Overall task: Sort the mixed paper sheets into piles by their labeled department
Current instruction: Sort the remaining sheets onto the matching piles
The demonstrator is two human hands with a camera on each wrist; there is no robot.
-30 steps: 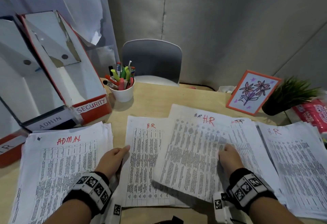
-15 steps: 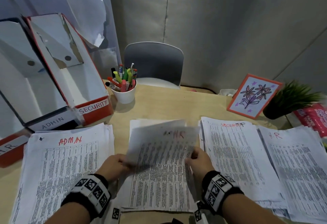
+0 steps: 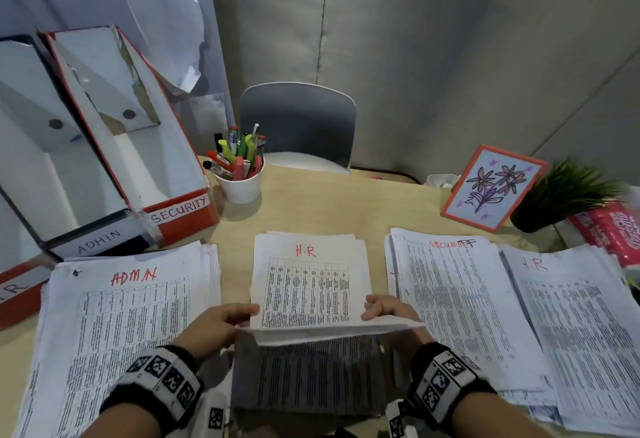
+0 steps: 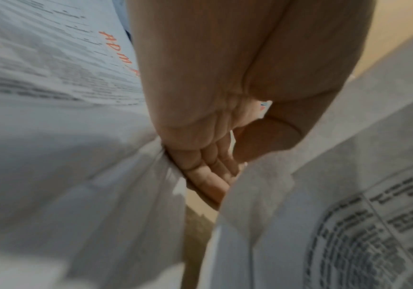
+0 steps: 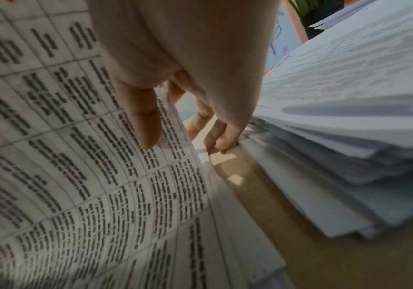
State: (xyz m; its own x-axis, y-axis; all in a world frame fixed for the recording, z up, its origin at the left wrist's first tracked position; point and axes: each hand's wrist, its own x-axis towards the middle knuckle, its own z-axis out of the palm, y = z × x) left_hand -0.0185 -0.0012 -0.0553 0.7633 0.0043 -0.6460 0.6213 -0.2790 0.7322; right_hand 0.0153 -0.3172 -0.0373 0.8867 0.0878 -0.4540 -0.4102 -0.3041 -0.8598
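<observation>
Both hands hold the near end of one stack of paper in the middle of the desk (image 3: 322,209). Left hand (image 3: 214,328) pinches the stack's left edge, thumb on top and fingers curled beneath; right hand (image 3: 388,311) grips the right edge the same way, its thumb (image 5: 141,121) pressed on the printed face. This H.R stack (image 3: 310,288) is white, slightly rough-edged sheets carrying a dense black table, with "H.R" handwritten in red at the far end. Its near end is lifted and bent, while its far end seems to rest on the desk, though the contact is hard to make out. Under the raised edge lies a shadowed printed page whose text is too dim to read.

Left of it sits a thick ADMIN pile (image 3: 131,326), labeled in red. Right of it lies a SECURITY pile (image 3: 460,309), its label partly scribbled over, and farther right a second H.R pile (image 3: 581,333), cut off by the frame edge. Both wrist views are blurred at close range.

At the far left stand slanted cardboard file boxes (image 3: 180,209) tagged SECURITY and ADMIN; a third box is mostly out of view. A white cup of markers (image 3: 240,186) stands near them.
</observation>
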